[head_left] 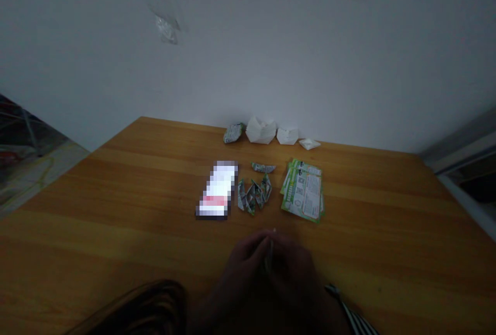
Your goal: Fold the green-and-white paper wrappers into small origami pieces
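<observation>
While your left hand (pixel 242 268) and right hand (pixel 300 273) meet at the table's (pixel 116 195) near edge, both pinch a small folded paper (pixel 270 258) between their fingertips (too dark to tell its shape). Toward the middle lie folded pieces (pixel 253 194), with a phone (pixel 217 190) left of them and green leaflets (pixel 304 190) right. White paper shapes (pixel 261 129) line the far edge.
</observation>
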The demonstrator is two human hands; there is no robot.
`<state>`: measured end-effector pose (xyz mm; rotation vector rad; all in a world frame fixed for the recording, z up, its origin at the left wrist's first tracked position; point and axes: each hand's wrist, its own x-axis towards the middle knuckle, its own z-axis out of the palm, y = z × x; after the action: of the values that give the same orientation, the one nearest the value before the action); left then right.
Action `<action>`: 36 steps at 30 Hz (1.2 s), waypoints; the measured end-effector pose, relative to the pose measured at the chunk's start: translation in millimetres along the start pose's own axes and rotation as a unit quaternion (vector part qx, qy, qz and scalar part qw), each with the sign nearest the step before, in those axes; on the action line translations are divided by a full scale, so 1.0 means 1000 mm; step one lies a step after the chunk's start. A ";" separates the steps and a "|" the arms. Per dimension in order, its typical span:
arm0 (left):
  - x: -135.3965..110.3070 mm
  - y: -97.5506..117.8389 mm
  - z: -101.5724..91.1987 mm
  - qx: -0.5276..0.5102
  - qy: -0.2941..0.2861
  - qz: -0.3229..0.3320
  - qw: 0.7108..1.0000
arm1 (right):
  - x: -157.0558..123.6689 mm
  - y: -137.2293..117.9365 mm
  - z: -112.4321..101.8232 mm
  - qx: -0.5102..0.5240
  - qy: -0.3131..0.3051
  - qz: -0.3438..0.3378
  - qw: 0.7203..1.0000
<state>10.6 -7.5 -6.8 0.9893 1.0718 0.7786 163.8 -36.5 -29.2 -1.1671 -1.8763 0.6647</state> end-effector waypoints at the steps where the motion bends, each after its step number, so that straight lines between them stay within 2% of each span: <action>1: 0.000 0.002 0.000 0.012 0.001 -0.003 1.000 | 0.000 -0.001 -0.001 0.011 -0.007 0.024 1.000; 5: -0.001 0.008 -0.001 0.035 0.003 0.014 0.999 | 0.003 -0.006 -0.003 0.082 -0.008 0.130 0.988; 11: -0.001 0.001 -0.005 0.100 0.000 0.084 0.991 | 0.005 -0.001 0.002 0.194 0.035 0.227 0.954; 14: 0.000 0.001 -0.009 0.189 -0.005 0.118 0.975 | 0.004 0.003 0.001 0.223 0.029 0.229 0.947; 19: -0.002 0.006 -0.010 0.293 -0.052 0.174 0.939 | 0.004 0.006 -0.005 0.254 0.014 0.227 0.940; 23: -0.004 0.004 -0.006 0.320 -0.078 0.193 0.924 | 0.006 0.005 -0.004 0.225 0.040 0.236 0.945; 28: -0.002 -0.004 -0.005 0.351 -0.076 0.217 0.908 | 0.007 0.002 -0.003 0.203 0.045 0.252 0.945; 36: -0.006 -0.001 -0.002 0.333 -0.079 0.220 0.913 | 0.009 0.000 -0.005 0.206 0.052 0.258 0.943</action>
<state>7.3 -12.2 -5.9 1.8932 0.9987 0.6776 165.7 -28.4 -22.8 -1.3794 -1.2523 1.1924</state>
